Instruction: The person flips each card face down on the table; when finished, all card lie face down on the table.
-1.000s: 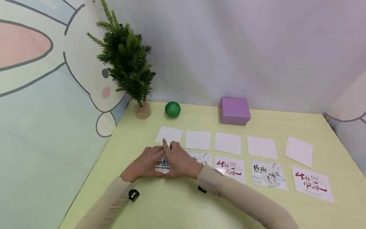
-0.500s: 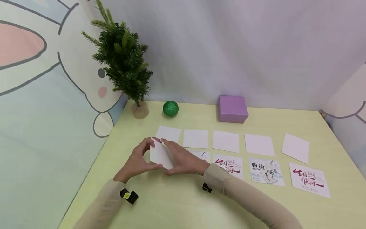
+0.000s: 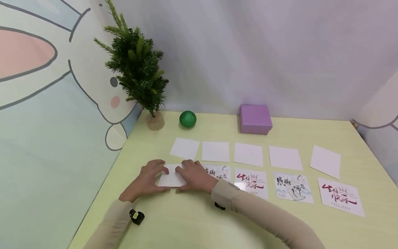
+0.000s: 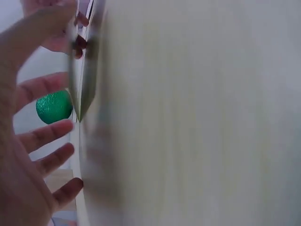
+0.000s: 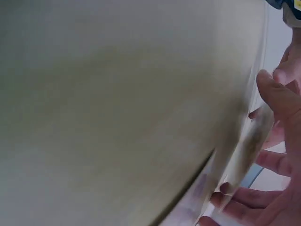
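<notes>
Between my hands in the head view, a white card lies at or just above the table, blank side up. My left hand holds its left side, the thumb at the near edge and a bent finger near the far corner. Its right side is held by my right hand in much the same way. In the left wrist view, the other fingers of the left hand are spread along the tabletop edge-on. The right wrist view shows the right hand with fingertips at the card's edge. The card's underside is hidden in the head view.
A back row of blank white cards lies behind a front row of printed cards to the right. Farther back stand a small artificial tree, a green glittery ball and a purple box by the curtain.
The card showed its printed birthday face, then was tilted with its blank face visible. Now it lies lower and flat between both hands, blank side up.
</notes>
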`<act>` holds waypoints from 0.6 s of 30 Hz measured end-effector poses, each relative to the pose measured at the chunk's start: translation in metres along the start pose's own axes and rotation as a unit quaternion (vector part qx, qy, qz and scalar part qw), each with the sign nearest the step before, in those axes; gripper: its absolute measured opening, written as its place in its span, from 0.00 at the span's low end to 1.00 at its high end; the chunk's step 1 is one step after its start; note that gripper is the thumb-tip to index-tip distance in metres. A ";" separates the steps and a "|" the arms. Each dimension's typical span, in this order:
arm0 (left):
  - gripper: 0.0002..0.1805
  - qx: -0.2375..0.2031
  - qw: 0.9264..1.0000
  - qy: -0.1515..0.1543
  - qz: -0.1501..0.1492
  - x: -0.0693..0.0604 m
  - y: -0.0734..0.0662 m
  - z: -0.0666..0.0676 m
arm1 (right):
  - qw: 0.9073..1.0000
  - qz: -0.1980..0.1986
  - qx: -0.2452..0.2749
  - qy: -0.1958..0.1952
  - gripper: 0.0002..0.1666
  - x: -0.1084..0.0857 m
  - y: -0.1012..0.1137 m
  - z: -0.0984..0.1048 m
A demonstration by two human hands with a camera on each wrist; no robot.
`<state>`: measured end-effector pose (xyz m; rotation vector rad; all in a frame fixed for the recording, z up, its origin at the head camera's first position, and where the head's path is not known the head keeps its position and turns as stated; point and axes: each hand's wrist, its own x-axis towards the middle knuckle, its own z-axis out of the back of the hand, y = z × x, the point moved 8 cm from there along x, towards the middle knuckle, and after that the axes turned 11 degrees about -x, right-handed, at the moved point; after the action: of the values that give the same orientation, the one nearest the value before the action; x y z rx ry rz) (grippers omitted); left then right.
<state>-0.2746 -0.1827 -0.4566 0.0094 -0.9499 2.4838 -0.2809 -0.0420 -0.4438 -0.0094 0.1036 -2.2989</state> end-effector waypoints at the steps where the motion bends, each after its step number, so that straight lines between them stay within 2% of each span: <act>1: 0.25 0.016 1.000 0.008 0.004 0.000 0.001 -0.003 | 1.000 0.002 -0.018 0.005 0.42 0.000 0.002 -0.002; 4: 0.25 0.050 0.998 0.020 0.012 0.003 -0.004 -0.007 | 0.999 0.007 -0.042 0.015 0.41 -0.005 0.004 -0.002; 6: 0.26 0.056 0.998 0.020 0.016 0.007 -0.011 -0.009 | 0.999 0.003 -0.027 0.025 0.40 -0.012 -0.002 0.001; 8: 0.27 0.053 0.998 0.020 0.011 0.012 -0.025 -0.012 | 0.999 -0.007 -0.003 0.036 0.41 -0.024 -0.014 0.006; 10: 0.29 0.045 0.999 0.025 -0.006 0.021 -0.043 -0.018 | 0.999 -0.021 0.016 0.044 0.41 -0.039 -0.029 0.012; 14: 0.36 0.049 0.995 0.065 -0.050 0.046 -0.081 -0.045 | 0.997 -0.059 0.021 0.055 0.44 -0.076 -0.066 0.019; 18: 0.43 0.070 0.988 0.119 -0.070 0.069 -0.101 -0.073 | 0.993 -0.099 0.009 0.068 0.53 -0.099 -0.089 0.009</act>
<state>-0.2798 -0.0413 -0.4370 -0.1653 -0.6523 2.3528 -0.2805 0.0903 -0.4248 0.1529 0.1593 -2.4968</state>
